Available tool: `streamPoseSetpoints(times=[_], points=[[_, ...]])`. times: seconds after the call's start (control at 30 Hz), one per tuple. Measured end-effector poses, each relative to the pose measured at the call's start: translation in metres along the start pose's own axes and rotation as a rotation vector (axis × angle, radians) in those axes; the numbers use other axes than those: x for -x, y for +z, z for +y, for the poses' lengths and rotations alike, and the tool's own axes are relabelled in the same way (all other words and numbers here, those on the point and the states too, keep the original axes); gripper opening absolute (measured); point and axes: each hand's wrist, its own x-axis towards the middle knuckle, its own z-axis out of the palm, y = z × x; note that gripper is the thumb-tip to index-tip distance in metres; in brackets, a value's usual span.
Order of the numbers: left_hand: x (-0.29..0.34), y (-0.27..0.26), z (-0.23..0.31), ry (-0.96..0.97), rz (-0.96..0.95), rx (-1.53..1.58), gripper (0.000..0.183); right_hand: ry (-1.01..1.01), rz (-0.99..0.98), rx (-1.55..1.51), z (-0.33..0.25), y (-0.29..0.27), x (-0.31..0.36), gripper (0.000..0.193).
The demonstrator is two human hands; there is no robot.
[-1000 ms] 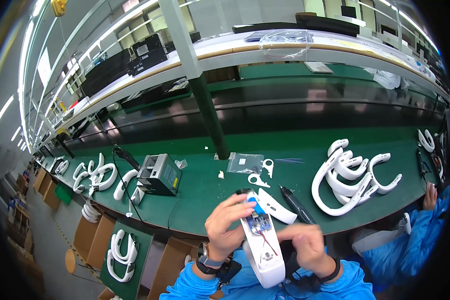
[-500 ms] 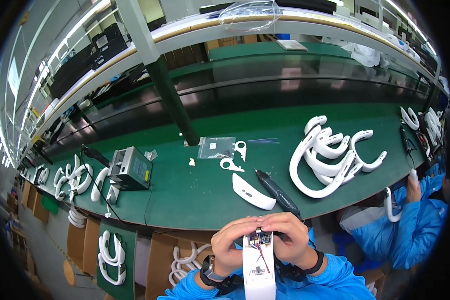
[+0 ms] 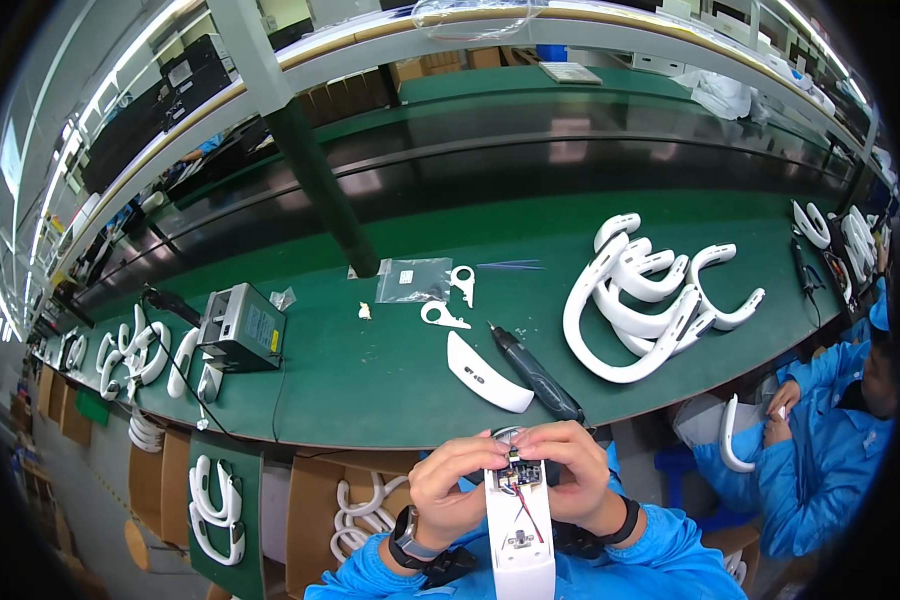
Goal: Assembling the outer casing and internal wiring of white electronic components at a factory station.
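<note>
Holds open-faced white housing (image 3: 523,562) just off the near edge of the table (image 3: 370,395), pinched at its upper end between fingertips of left hand (image 3: 458,484) and right hand (image 3: 576,470). Shows circuit board (image 3: 519,475) and thin wires (image 3: 526,507) in place but uncovered, so judged only partly done. Leaves slotted white curved panel (image 3: 484,372) and dark pen-style screwdriver (image 3: 536,374) untouched near that same edge, well short of the far one.
</note>
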Motion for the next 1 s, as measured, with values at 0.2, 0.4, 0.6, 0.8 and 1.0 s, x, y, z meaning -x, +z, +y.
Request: streamPoseSetpoints(times=[0.2, 0.4, 0.6, 0.8, 1.0], points=[[0.0007, 0.0030, -0.0014, 0.023, -0.037, -0.061, 0.025, 0.025, 0.032, 0.021, 0.0012, -0.0003, 0.0070, 0.029], [-0.0013, 0.0014, -0.0009, 0.045, -0.070, -0.081, 0.025, 0.017, 0.053, 0.019, 0.0007, 0.0023, 0.0079, 0.029], [-0.0026, 0.0011, 0.0029, 0.023, -0.053, -0.070, 0.017, 0.026, 0.041, -0.007, 0.0005, 0.0010, 0.0068, 0.030], [-0.0029, -0.0007, 0.0006, 0.026, -0.064, -0.074, 0.018, 0.057, 0.008, 0.017, -0.0011, 0.0005, 0.0054, 0.031], [-0.0013, -0.0020, -0.0012, -0.013, -0.054, -0.077, 0.020, 0.088, 0.028, -0.059, 0.0031, 0.0022, 0.0054, 0.032]])
